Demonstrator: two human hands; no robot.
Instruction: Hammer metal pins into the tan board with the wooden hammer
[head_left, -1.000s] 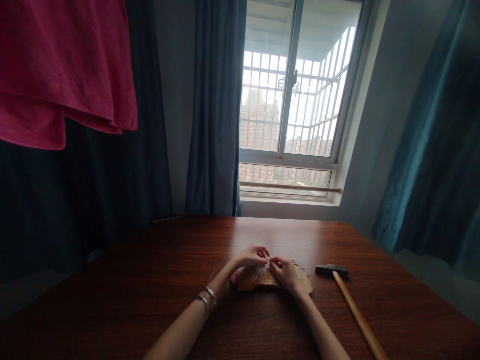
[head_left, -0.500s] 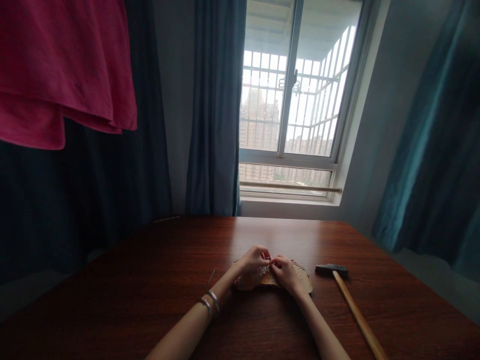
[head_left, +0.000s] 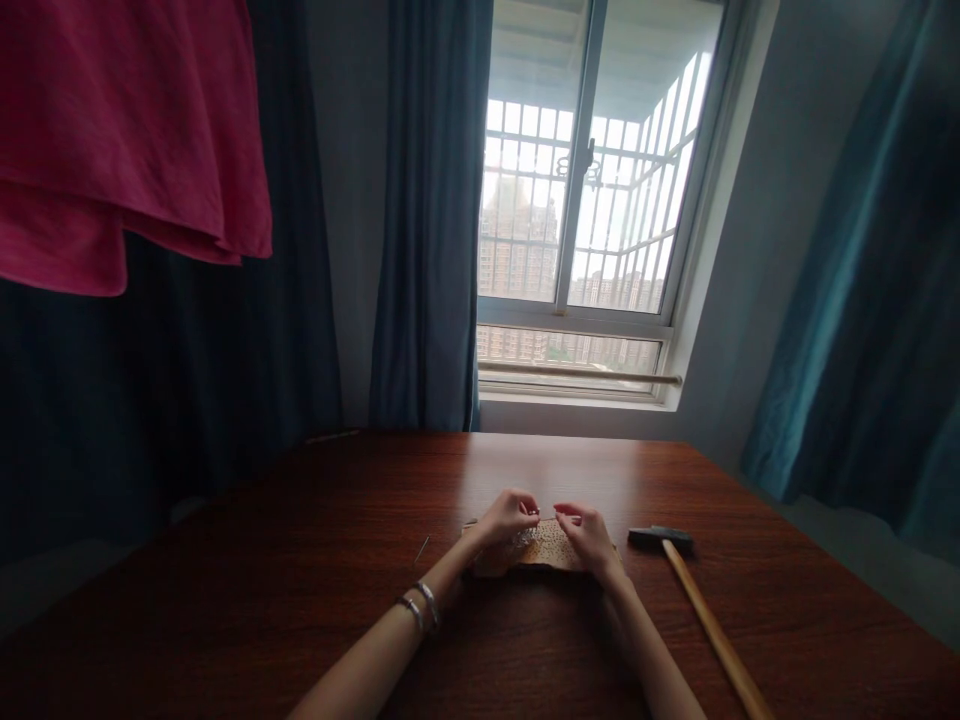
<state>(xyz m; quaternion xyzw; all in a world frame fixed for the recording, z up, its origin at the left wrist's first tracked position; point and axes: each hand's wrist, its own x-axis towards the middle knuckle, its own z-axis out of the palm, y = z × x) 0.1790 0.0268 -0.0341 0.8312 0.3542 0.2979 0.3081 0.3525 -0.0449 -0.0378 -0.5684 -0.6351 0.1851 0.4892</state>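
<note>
A tan piece dotted with small dark holes or marks [head_left: 553,548] lies on the table under my hands, and a whitish, shiny patch covers its left part. Over that left part, my left hand [head_left: 511,514] has its thumb and fingertips pinched together, with something tiny and pale at the tips. My right hand [head_left: 588,534] hovers over the right part, thumb and forefinger close together. Whatever its fingertips hold is too small to name. A small gap separates the two hands' fingertips.
On the right of the brown wooden table [head_left: 300,600] lies a hammer [head_left: 705,605] with a dark head and wooden handle. A thin needle-like rod [head_left: 422,549] rests left of my left forearm. A pink cloth [head_left: 135,140] hangs at upper left, and a window [head_left: 577,200] stands behind.
My right hand has drawn away from my left fingertips to the right, opening a gap that bares more of the dotted surface. The left hand stays almost where it was.
</note>
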